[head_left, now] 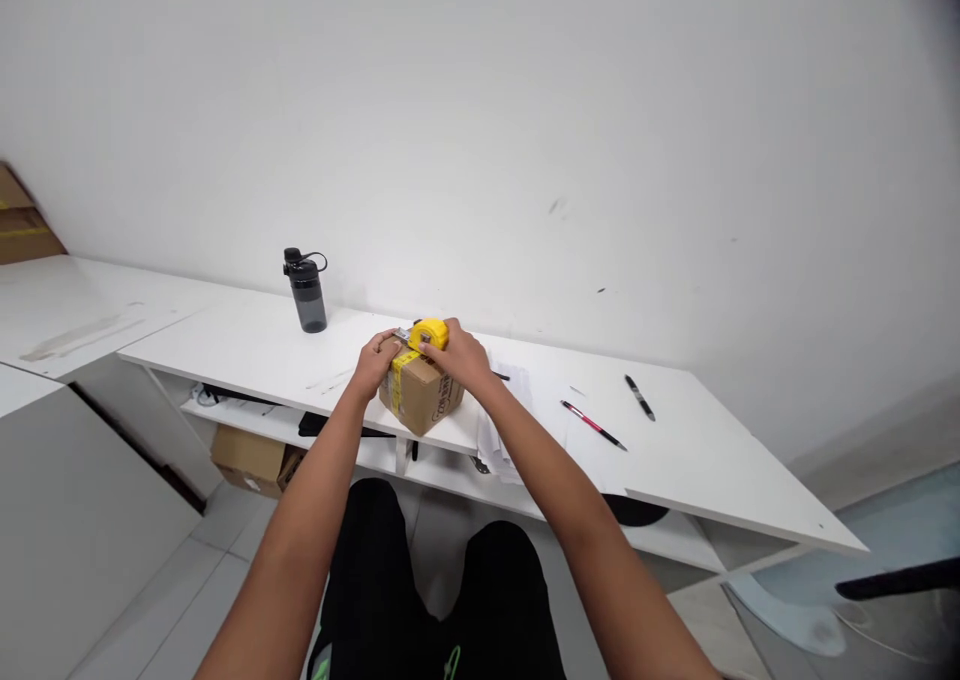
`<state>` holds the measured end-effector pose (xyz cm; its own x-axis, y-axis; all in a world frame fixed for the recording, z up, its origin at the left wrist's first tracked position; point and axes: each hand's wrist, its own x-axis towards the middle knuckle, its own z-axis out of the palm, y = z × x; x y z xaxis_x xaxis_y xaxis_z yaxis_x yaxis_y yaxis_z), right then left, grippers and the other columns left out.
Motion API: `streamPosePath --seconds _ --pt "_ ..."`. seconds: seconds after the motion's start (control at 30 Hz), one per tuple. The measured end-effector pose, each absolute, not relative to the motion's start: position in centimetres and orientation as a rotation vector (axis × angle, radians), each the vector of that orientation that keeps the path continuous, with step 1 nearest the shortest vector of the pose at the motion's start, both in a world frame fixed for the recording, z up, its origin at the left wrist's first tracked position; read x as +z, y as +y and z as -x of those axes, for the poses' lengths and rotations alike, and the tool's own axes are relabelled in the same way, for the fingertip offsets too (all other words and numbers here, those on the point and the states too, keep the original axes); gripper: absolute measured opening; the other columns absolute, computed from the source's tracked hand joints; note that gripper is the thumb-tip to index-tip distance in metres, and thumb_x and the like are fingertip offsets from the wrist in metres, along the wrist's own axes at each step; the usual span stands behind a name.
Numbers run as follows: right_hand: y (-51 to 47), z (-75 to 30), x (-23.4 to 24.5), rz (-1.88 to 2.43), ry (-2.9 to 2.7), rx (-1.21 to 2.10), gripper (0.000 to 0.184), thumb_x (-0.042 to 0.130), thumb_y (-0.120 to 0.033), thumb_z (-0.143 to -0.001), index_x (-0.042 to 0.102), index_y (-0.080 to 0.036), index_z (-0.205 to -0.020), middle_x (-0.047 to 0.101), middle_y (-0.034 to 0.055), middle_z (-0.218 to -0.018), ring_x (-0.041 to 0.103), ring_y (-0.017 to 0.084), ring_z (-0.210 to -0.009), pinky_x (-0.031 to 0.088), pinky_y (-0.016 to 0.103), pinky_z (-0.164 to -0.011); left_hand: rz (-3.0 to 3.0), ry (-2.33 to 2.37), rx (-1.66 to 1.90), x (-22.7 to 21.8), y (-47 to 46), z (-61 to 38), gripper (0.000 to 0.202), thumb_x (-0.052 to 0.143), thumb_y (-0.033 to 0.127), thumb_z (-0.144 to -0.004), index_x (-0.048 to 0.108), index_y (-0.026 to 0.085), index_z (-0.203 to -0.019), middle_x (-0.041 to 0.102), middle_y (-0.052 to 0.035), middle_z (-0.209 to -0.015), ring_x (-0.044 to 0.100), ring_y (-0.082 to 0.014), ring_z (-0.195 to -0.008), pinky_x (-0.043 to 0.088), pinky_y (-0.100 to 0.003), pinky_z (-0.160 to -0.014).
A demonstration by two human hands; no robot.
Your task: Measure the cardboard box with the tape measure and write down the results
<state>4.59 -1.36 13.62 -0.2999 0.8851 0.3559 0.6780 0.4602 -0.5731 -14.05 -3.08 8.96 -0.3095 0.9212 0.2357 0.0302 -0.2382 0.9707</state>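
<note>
My right hand (461, 356) grips the tape measure (430, 334) atop the box (420, 396), its blade (403, 337) running leftward to my left hand (375, 360), which apparently pinches it.

Plain office — white desk (262, 350), pens (592, 425), cartons (247, 457) underneath

Bright and flat, lit from overhead; faintly shadowed beneath the desk (247, 345); sharp at centre, bowed toward edges, darkened top right.
</note>
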Motion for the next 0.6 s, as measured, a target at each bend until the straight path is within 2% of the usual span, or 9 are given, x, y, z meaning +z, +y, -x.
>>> streamPosePath --seconds 0.23,0.4,0.5,0.6 --pt "0.7 -1.9 14.1 1.116 -2.113 0.342 0.041 0.056 -0.055 -0.086 0.049 -0.026 -0.114 0.069 0.0065 -0.097 0.063 0.026 -0.083 0.042 0.032 -0.068 -1.078 1.232 1.611 9.0 -4.9 14.2 0.067 0.074 0.046 -0.071 0.053 0.019 -0.128 0.064 -0.0117 -0.121 0.064 -0.0229 -0.101 0.052 -0.035 -0.086" --pt "1.3 -5.9 13.6 1.09 -1.752 0.491 0.053 0.058 -0.059 -0.082 0.047 -0.026 -0.122 0.066 0.0056 -0.105 0.061 0.023 -0.089 0.046 0.033 -0.072 -0.92 1.325 1.592 7.2 -8.4 15.9 0.06 0.07 0.064 -0.072 0.053 0.025 -0.115 0.06 -0.0105 -0.129 0.059 -0.0258 -0.116 0.054 -0.04 -0.083" --pt "1.7 -7.6 12.4 0.976 -1.655 0.784 0.057 0.058 -0.059 -0.079 0.045 -0.023 -0.12 0.063 0.0058 -0.107 0.06 0.017 -0.081 0.047 0.028 -0.064 -0.867 1.208 1.585 5.8 -9.9 17.0 0.063 0.069 0.067 -0.071 0.053 0.023 -0.112 0.064 -0.0115 -0.121 0.061 -0.025 -0.11 0.056 -0.04 -0.079" --pt "1.1 -7.4 11.2 0.926 -1.72 0.943 0.057 0.051 -0.062 -0.082 0.042 -0.021 -0.119 0.061 0.0042 -0.098 0.054 0.012 -0.064 0.043 0.025 -0.053 -0.81 1.138 1.65 4.5 -10.0 17.0 0.067 0.076 0.065 -0.063 0.053 0.021 -0.108 0.067 -0.0095 -0.108 0.066 -0.0221 -0.097 0.056 -0.035 -0.074"
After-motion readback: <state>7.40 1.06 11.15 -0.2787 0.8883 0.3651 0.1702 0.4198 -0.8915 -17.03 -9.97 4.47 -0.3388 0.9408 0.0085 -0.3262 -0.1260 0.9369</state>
